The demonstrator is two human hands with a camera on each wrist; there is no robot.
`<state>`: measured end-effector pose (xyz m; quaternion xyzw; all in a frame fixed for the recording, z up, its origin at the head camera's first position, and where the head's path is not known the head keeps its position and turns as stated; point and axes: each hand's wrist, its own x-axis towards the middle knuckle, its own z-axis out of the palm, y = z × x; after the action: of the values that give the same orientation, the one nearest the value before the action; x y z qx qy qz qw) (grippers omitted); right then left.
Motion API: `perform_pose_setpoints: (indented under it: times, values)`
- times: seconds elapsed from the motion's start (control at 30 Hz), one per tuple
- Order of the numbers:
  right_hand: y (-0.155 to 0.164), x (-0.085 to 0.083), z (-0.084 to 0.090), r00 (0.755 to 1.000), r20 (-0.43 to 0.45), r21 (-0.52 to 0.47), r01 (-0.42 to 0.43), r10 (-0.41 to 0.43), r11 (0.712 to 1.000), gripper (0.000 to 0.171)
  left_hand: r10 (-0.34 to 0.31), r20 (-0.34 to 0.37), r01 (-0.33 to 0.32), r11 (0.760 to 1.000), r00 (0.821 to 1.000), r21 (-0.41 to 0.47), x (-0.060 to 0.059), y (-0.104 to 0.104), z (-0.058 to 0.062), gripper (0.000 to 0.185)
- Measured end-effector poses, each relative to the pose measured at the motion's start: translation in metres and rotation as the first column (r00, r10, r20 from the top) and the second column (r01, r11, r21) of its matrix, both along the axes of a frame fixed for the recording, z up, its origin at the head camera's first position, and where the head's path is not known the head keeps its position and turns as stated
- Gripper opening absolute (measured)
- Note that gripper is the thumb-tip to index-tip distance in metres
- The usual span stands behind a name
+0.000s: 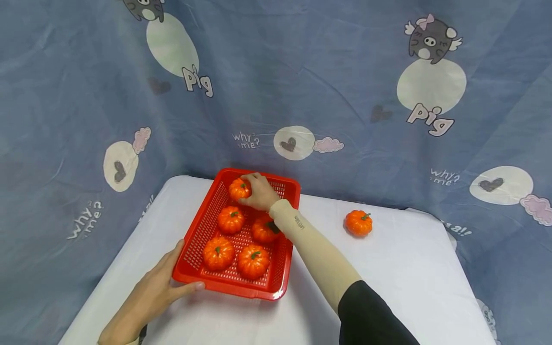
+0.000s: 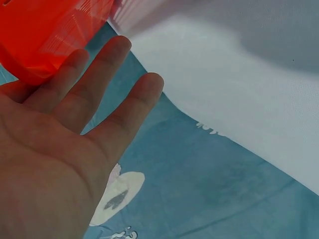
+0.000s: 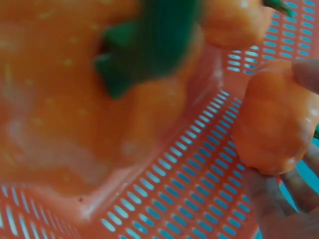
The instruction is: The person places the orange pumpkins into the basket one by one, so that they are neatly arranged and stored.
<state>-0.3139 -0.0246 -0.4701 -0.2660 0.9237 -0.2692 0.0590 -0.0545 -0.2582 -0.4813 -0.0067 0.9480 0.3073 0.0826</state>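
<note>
In the head view, a red plastic basket (image 1: 235,286) with slotted walls stands on the white table. My right hand (image 1: 260,194) reaches into its far left part and grips a small orange pumpkin (image 1: 239,190). In the right wrist view, the fingers and thumb hold that pumpkin (image 3: 274,119) from both sides above the slotted floor. Several other pumpkins, among them one at the near left (image 1: 218,253), lie in the basket; my right forearm partly covers one. My left hand (image 1: 157,285) touches the basket's near left corner, its fingers straight and spread in the left wrist view.
One more orange pumpkin (image 1: 358,223) lies on the white table (image 1: 388,273), right of the basket. Behind and beside the table hangs a blue cloth (image 1: 323,96) with printed pigs and lettering. The basket's far rim stands close to the cloth.
</note>
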Motion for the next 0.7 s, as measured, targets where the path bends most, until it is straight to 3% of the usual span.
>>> perform_pose_setpoints:
  times: [0.37,0.7]
  values:
    - [-0.008,0.0,-0.011,0.998,0.059,0.037,-0.011,0.009,0.999,0.074,0.009,0.024,-0.01,1.0,1.0,0.012,0.001,-0.001,-0.001,0.133]
    - [-0.01,0.001,-0.011,0.996,0.08,0.11,-0.04,0.032,0.993,0.073,0.008,0.01,-0.008,1.0,1.0,0.016,0.0,0.0,-0.001,0.133]
